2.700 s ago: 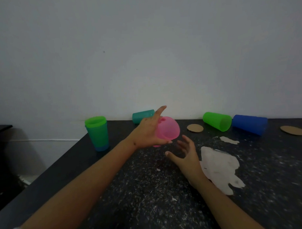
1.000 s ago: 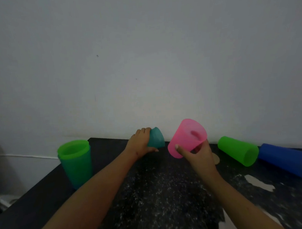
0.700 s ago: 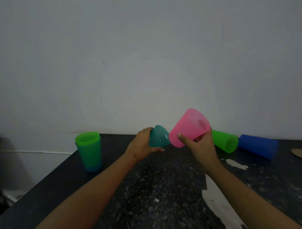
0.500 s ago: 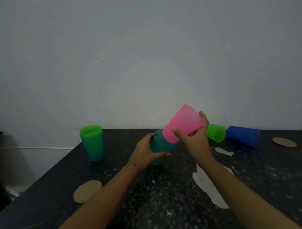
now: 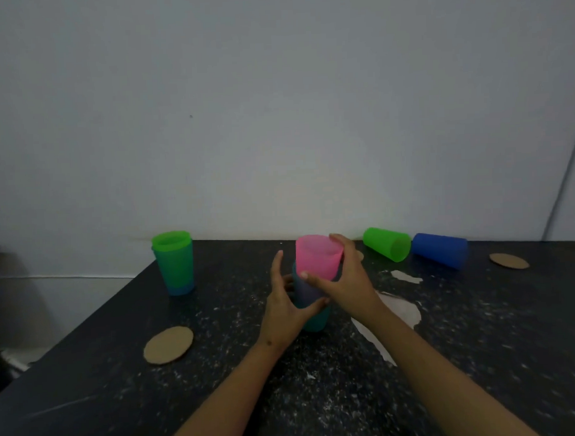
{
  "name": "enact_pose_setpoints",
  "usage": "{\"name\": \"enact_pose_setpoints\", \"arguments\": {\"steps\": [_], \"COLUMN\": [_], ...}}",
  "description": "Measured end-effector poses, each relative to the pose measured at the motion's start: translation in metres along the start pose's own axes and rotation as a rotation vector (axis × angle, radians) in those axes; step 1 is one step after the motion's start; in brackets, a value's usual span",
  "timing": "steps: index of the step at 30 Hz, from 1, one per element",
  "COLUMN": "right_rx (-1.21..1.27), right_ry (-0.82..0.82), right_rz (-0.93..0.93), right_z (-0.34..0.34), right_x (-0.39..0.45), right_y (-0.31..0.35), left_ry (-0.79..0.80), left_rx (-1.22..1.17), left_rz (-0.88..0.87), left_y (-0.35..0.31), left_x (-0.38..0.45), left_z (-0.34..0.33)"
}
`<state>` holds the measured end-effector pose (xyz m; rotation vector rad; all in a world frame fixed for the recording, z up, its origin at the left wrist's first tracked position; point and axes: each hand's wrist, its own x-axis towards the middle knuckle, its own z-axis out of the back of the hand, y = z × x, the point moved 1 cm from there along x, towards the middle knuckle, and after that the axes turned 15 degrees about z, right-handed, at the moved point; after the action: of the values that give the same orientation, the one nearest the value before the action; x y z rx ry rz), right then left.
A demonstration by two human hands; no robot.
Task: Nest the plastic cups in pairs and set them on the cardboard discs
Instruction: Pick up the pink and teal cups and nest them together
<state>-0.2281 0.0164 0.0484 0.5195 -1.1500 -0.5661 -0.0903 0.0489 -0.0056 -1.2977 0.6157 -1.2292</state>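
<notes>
Pink cup (image 5: 318, 257) is standing upright, mouth up, nested in the teal cup (image 5: 314, 318); right hand (image 5: 347, 287) and left hand (image 5: 283, 312) are gripping them.

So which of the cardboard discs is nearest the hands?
The cardboard disc at front left, lying bare just left of the left hand. The other clear one, the disc at far right, sits beyond the blue cup.

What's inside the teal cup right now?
The pink cup sits nested in the teal cup, its upper half sticking out. Both hands, left and right, wrap the pair, so how deep it sits is hidden.
</notes>
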Motion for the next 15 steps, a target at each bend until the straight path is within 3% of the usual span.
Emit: {"name": "enact_pose_setpoints", "arguments": {"steps": [8, 15], "right_rx": [0.019, 0.056], "right_ry": [0.010, 0.064], "right_rz": [-0.035, -0.057], "right_z": [0.000, -0.005], "right_x": [-0.009, -0.018], "right_y": [0.000, -0.008], "left_ry": [0.072, 0.094], "left_rx": [0.087, 0.087], "left_rz": [-0.114, -0.088], "left_y": [-0.004, 0.001], "left_x": [0.000, 0.002], "left_z": [0.000, 0.002]}}
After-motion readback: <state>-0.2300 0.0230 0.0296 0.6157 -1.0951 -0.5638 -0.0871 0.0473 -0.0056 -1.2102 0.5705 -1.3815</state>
